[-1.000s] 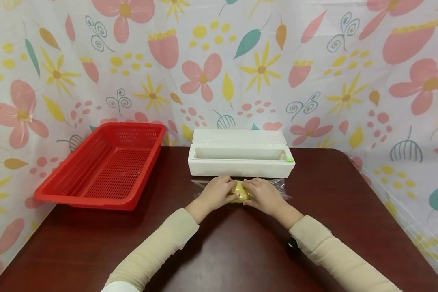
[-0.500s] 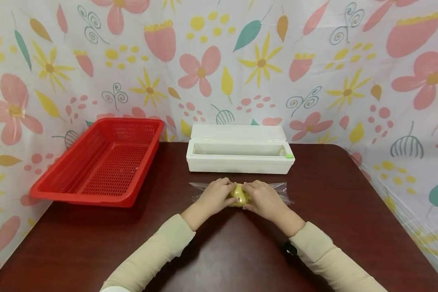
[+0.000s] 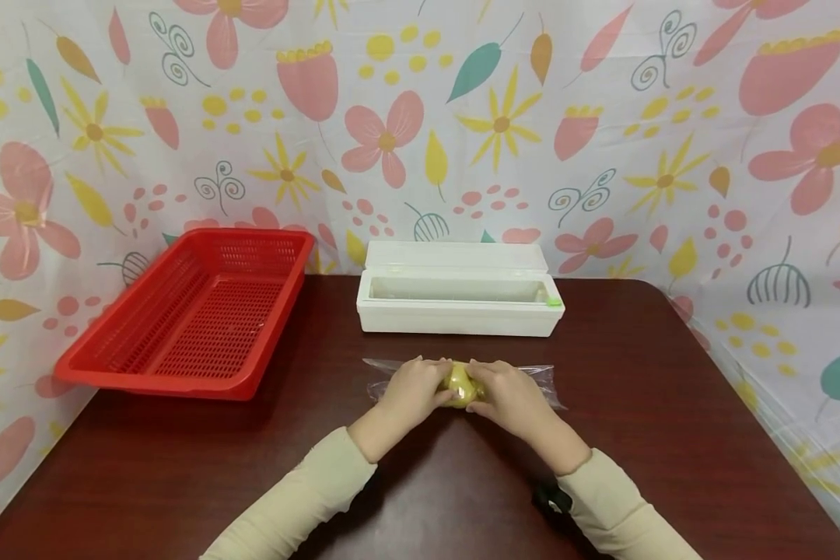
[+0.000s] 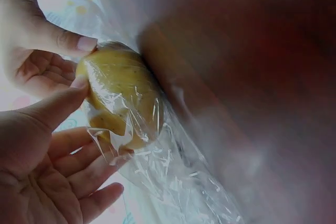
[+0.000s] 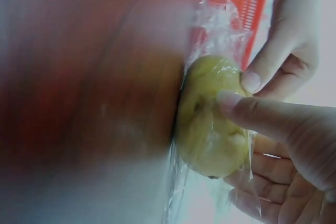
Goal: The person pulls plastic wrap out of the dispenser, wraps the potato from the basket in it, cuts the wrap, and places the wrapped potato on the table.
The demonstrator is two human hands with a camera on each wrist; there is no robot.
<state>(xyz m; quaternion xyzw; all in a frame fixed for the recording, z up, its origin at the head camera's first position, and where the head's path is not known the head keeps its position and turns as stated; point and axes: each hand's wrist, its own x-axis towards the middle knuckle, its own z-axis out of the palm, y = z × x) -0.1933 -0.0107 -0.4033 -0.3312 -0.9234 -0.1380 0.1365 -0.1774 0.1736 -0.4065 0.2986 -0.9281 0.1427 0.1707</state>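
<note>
A yellow pear-like fruit (image 3: 461,384) lies in clear plastic wrap on the table, in front of the white box. The film's loose ends (image 3: 540,381) spread out to both sides. My left hand (image 3: 411,393) grips the fruit's left side, and in the left wrist view its thumb (image 4: 63,98) presses on the film over the fruit (image 4: 123,95). From the other side my right hand (image 3: 511,395) holds it, thumb (image 5: 252,111) on the wrapped surface in the right wrist view. Shiny creases run across the film, and the fingers curl behind the fruit.
Behind the hands stands a long white wrap dispenser box (image 3: 460,317), lid raised, with a green slider (image 3: 554,302) at its right end. A red perforated basket (image 3: 154,384) sits at the left of the dark table (image 3: 448,498). A flowered curtain (image 3: 420,109) hangs behind.
Both hands have moved the wrapped fruit slightly toward the person, away from the white box. The film ends came along, and the grip stays much the same.
</note>
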